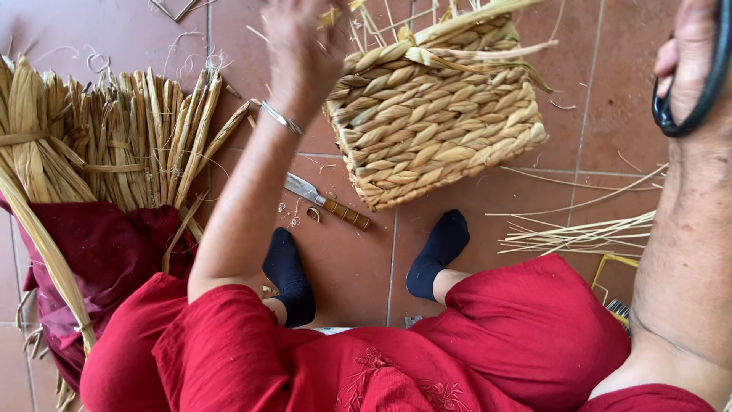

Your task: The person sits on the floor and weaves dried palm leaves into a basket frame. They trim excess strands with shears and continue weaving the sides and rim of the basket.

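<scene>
While the person sits on the tiled floor, the scene reads thus:

Basket: a woven basket [438,114] of plaited straw-coloured fibre hangs tilted above the floor tiles [343,267], bottom toward the camera, loose strand ends sticking out at its top rim; the tilt seems meant to bring that unfinished rim within reach.
Left hand: the left hand [301,46], blurred, with a metal bangle [280,118] at the wrist, is raised beside the basket's upper left corner; whether its fingers close on a strand I cannot tell.
Right hand: the right hand [690,53] is closed through the loops of black scissors [698,88], held off to the side, well apart from the basket.
Floor: a knife [328,202] with a wooden handle lies under the basket, near the feet in dark socks [438,252].
Stock: a bundle of dried leaves [114,145] lies to the left on a dark red cloth [107,252], thin strands [579,233] to the right.
</scene>
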### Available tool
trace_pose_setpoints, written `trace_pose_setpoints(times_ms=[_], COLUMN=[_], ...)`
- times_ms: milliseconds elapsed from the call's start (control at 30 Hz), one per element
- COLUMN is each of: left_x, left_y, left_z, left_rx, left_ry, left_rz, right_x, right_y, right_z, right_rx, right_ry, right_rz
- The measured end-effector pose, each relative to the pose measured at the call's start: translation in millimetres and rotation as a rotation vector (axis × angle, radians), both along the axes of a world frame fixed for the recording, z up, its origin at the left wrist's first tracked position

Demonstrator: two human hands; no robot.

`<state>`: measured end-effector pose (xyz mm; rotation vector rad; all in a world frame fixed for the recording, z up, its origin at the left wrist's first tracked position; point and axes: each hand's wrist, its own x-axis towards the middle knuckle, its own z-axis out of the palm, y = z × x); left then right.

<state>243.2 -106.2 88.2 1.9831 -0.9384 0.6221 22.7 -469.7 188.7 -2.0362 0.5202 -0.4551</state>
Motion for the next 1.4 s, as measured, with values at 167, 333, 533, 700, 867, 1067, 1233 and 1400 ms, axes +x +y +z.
trace_pose_setpoints(times_ms=[167,333,533,700,867,1067,1233,1400], left_x=[-108.5,-174.8,-203.5,-218.9,-255.2,-309.0,-335.6,-340.8], left_y=[-27.2,-19.6,-20.1,-2.4,5.8,11.3,9.1,8.9], left_z=[-3.6,-15.8,-40.3,-39.7,-44.4,-50.0,-38.2,-25.8], left_rx=[0.188,0.085,-0.538,-0.483,-0.386,-0.432,-0.335,-0.200], left_ry=[0.131,0.295,1.073,1.105,0.917,0.885,0.808,0.728], left_rz=[0.059,0.280,0.021,-0.094,-0.121,-0.233,-0.247,-0.226], right_x=[-84.0,-169.6,-216.1,-242.8,-263.0,-274.9,-276.3,-284.6], right_y=[-37.7,-44.8,-17.4,30.8,39.4,34.0,23.0,44.8], right_z=[-42.4,-153.0,-268.6,-304.9,-307.1,-295.8,-273.4,-250.0], right_rx=[0.013,-0.294,-0.435,-0.397,-0.152,0.517,0.597,0.778], right_ry=[0.018,0.299,0.452,0.707,0.601,-0.028,-0.362,-0.366], right_rz=[-0.158,-0.193,-0.231,-0.308,-0.397,-0.437,-0.232,-0.168])
